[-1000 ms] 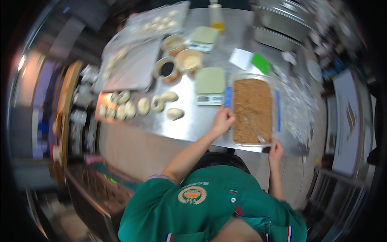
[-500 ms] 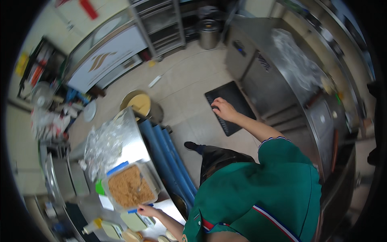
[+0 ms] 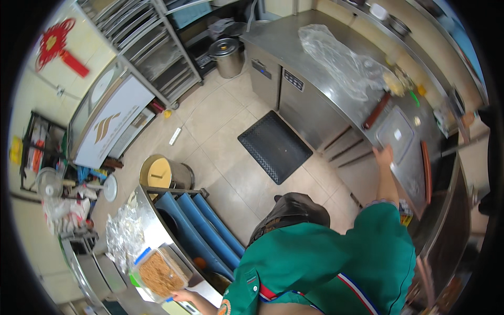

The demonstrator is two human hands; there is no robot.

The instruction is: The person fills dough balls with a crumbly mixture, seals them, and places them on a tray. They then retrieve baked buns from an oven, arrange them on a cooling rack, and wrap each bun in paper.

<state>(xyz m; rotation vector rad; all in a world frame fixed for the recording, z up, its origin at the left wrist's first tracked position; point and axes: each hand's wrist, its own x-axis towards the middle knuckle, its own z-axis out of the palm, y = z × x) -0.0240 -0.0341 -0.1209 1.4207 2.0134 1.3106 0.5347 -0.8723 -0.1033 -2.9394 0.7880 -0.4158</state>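
Note:
My left hand (image 3: pixel 182 295) is closed on the near edge of a clear plastic tub (image 3: pixel 185 272) with blue clips, standing on the left steel counter. Brown crumbly powder (image 3: pixel 160 274) fills the tub. Over at the right counter, my outstretched right hand (image 3: pixel 385 156) has its fingers at the near edge of a clear, flat plastic lid (image 3: pixel 396 131). The lid lies beside a rolling pin (image 3: pixel 376 111) with a dark red-brown surface. Fingertips on both edges are small and partly hidden.
Crumpled clear plastic film (image 3: pixel 124 233) lies past the tub; a plastic bag (image 3: pixel 341 60) is on the right counter. Blue bins (image 3: pixel 202 231) stand under the left counter, near a steel pot (image 3: pixel 181 176) holding yellowish contents. A black mat (image 3: pixel 275 147) lies on the floor between counters.
My right hand has swung from above the floor mat to the lid on the right counter. The view has turned and my body has moved nearer that counter. My left hand stays at the tub.

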